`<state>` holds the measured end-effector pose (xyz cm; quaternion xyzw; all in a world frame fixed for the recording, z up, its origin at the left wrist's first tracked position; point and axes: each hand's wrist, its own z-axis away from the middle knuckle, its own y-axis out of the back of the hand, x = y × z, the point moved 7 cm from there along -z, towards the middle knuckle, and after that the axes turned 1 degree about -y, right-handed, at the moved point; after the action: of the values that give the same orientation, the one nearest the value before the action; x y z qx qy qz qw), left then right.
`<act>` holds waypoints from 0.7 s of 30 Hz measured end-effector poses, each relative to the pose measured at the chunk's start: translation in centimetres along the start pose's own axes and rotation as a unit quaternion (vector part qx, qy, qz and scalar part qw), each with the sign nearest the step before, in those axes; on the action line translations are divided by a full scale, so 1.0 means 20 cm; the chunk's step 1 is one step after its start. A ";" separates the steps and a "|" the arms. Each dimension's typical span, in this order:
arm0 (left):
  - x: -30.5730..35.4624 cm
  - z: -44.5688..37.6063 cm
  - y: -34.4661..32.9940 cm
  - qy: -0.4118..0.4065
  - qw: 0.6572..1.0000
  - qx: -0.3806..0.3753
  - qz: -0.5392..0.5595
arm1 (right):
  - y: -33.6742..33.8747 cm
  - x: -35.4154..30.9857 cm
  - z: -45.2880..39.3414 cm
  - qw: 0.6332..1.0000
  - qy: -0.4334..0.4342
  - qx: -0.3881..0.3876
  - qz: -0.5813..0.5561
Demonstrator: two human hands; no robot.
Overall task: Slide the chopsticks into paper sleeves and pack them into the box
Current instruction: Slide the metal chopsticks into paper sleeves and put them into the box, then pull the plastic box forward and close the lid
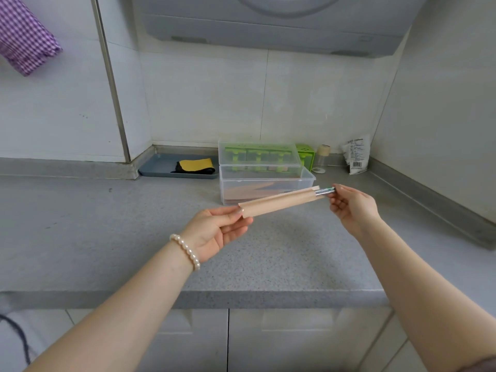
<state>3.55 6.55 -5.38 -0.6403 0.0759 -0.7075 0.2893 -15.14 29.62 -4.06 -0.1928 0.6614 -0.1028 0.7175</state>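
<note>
Head view: both hands hold one sleeved pair above the grey speckled surface [268, 251].
Left hand [217, 232]: pinches the lower end of the tan paper sleeve [279, 202].
Right hand [351, 205]: fingertips grip the silver chopsticks [325, 191] protruding from the sleeve's upper end.
Clear plastic box [265, 183]: open, just behind the sleeve, with tan sleeves inside.

I am looking at a grey speckled worktop [268, 253] running into a corner of white tiled walls [204, 98]. A grey hood [268, 25] is hanging overhead. A metal strip [112, 84] is running down the left wall, and purple checked cloth [24, 36] is hanging at upper left. White cabinet doors [295, 342] are showing below the edge. Soft, even light is falling across everything.
</note>
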 end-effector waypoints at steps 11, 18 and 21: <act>-0.01 -0.10 0.16 -0.021 0.995 0.089 0.028 | -0.04 -0.02 0.05 0.995 -0.003 -0.059 0.079; 0.23 -0.26 0.11 -0.094 0.983 0.130 -0.094 | -0.08 -0.11 -0.04 0.995 0.013 -0.048 0.089; 0.42 -0.42 0.07 -0.165 0.949 0.181 -0.200 | -0.14 -0.21 -0.15 0.991 0.059 -0.010 0.116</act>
<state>-4.04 -1.10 -0.17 -0.6870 -0.2316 -0.6373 0.2611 -18.25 28.36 0.87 -0.1157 0.7216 -0.0239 0.6822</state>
